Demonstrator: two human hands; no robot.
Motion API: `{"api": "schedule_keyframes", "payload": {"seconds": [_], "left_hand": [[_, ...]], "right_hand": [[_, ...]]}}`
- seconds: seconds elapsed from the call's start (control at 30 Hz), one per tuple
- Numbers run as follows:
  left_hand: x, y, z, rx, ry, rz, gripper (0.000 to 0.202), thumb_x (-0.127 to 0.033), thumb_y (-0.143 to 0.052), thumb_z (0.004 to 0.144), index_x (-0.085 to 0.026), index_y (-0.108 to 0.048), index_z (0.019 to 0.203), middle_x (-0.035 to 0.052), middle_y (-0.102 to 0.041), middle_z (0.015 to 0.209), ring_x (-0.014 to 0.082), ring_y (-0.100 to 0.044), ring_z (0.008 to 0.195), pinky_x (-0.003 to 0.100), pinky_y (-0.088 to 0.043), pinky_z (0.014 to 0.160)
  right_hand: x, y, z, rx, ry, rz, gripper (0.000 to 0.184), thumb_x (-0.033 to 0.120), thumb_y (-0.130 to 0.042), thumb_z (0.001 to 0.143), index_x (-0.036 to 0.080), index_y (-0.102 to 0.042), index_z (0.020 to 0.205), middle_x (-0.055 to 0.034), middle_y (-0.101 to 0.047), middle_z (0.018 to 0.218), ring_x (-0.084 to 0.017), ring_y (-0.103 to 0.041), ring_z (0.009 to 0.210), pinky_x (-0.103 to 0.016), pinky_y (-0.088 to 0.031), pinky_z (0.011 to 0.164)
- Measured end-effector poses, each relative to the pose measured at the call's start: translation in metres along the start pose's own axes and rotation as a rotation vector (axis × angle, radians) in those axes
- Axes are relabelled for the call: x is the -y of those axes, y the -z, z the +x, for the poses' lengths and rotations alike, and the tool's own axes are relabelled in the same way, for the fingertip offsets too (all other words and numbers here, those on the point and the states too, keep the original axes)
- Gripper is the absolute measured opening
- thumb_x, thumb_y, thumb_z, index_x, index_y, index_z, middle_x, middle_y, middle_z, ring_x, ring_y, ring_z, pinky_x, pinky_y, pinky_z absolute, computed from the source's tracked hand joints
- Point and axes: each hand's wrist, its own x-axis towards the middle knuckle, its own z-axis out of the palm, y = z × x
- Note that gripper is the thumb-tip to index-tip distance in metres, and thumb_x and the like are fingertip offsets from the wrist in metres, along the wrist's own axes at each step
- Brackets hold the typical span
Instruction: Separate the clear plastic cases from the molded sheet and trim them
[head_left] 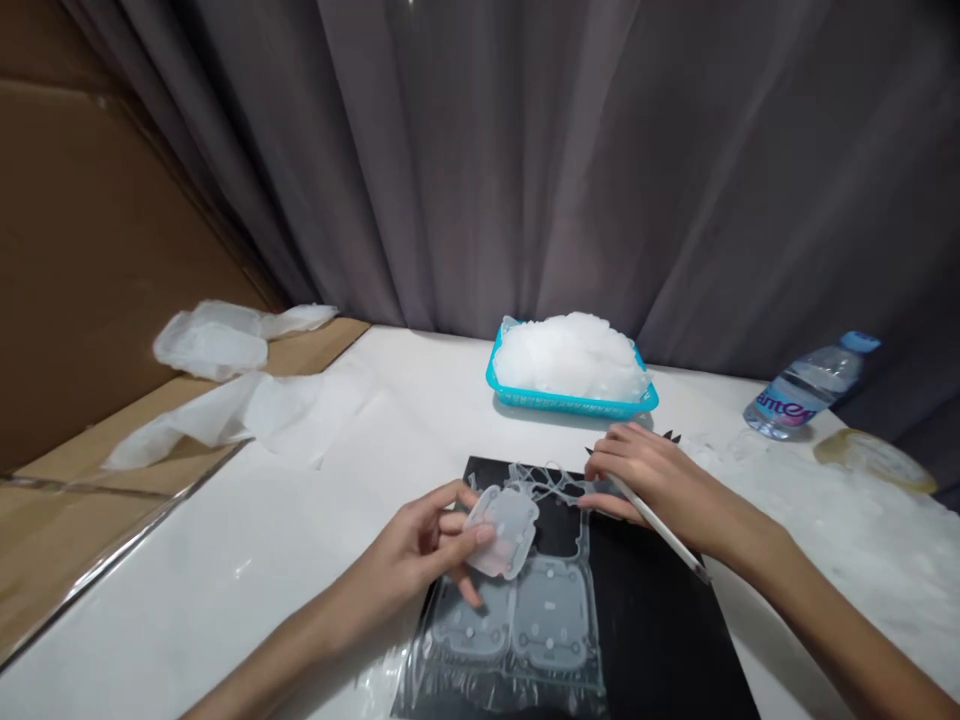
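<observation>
Between the thumb and fingers of my left hand point(442, 540) is a small translucent plastic piece point(506, 530) with rounded, wavy edges. My right hand point(641, 470) has a slim white pen-like tool point(664, 530) in it; the tool's working end is hidden by the fingers. Its fingertips rest by thin clear plastic strips point(551, 485), and I cannot tell whether they pinch them. Below lies a clear plastic sheet point(592, 625) with similar rounded pieces point(553, 615) still joined in it. The sheet sits on a black mat point(660, 650).
Behind the mat stands a blue basket point(574, 403) heaped with white translucent pieces point(574, 355). A water bottle point(806, 390) leans at the right, near a spread of clear plastic point(847, 540). Crumpled film point(225, 415) and cardboard point(82, 440) lie left. A grey curtain point(480, 170) hangs behind the white table point(300, 540).
</observation>
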Motion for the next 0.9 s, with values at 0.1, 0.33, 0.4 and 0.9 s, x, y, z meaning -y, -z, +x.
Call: {"api": "schedule_keyframes", "payload": {"seconds": [0.1,0.33,0.4,0.9], "left_hand": [[0.004,0.009,-0.002,-0.082,0.002,0.09,0.025,-0.046,-0.062,0.101,-0.024,-0.056,0.11,0.0062,-0.081,0.1,0.0215,-0.08,0.078,0.03,-0.062,0.075],[-0.041,0.03,0.041,-0.397,-0.177,0.588,0.042,-0.056,-0.047,0.104,-0.022,-0.049,0.13,0.0143,-0.075,0.125,0.0313,-0.075,0.114,0.04,-0.053,0.101],[-0.057,0.032,0.07,-0.474,-0.26,0.952,0.046,-0.05,-0.032,0.109,-0.018,-0.04,0.141,0.0169,-0.077,0.116,0.0324,-0.076,0.112,0.041,-0.057,0.092],[-0.03,0.022,0.158,-0.534,-0.348,1.316,0.057,-0.035,-0.031,0.106,-0.002,-0.038,0.151,0.0291,-0.043,0.161,0.0358,-0.032,0.155,0.056,-0.03,0.122]], "right_hand": [[-0.014,0.008,-0.008,0.095,-0.075,-0.12,0.03,0.043,-0.086,0.081,0.021,-0.07,0.093,-0.0071,-0.073,0.096,-0.03,-0.065,0.096,-0.04,-0.048,0.081],[-0.007,0.008,-0.005,0.192,-0.141,-0.212,0.012,0.01,-0.076,0.086,0.019,-0.071,0.079,-0.0076,-0.075,0.083,-0.027,-0.07,0.081,-0.034,-0.043,0.069],[-0.006,0.014,-0.004,0.18,-0.134,-0.206,0.02,0.007,-0.067,0.089,0.02,-0.069,0.075,-0.0057,-0.073,0.077,-0.025,-0.069,0.074,-0.033,-0.039,0.065],[-0.001,0.051,0.002,-0.341,-0.197,0.141,0.024,0.033,-0.055,0.104,0.02,-0.067,0.087,0.0,-0.065,0.077,-0.014,-0.06,0.068,-0.028,-0.042,0.067]]}}
